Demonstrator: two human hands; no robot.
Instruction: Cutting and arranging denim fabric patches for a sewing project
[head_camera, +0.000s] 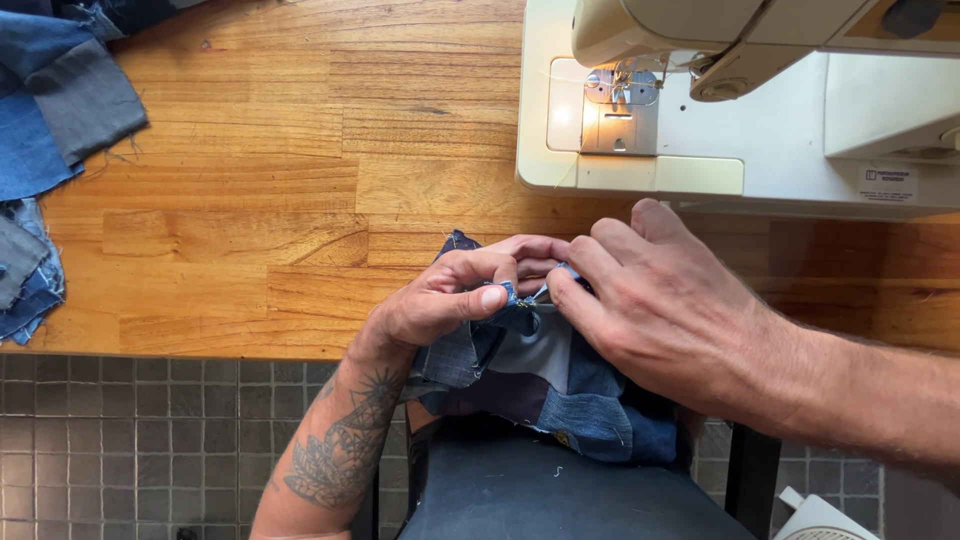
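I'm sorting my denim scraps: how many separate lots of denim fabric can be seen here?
2. A loose pile of denim scraps lies at the table's left edge, and one patchwork piece is pinched between the left hand and right hand. More may lie out of frame.

One label (886, 184) shows: a small white rectangular sticker with a blue mark and dark print, stuck flat on the cream base of the sewing machine (780, 150), toward the base's right front edge, just above where the machine meets the wooden tabletop (250, 200). The print is too small to make out. No packages, signs or screens appear.
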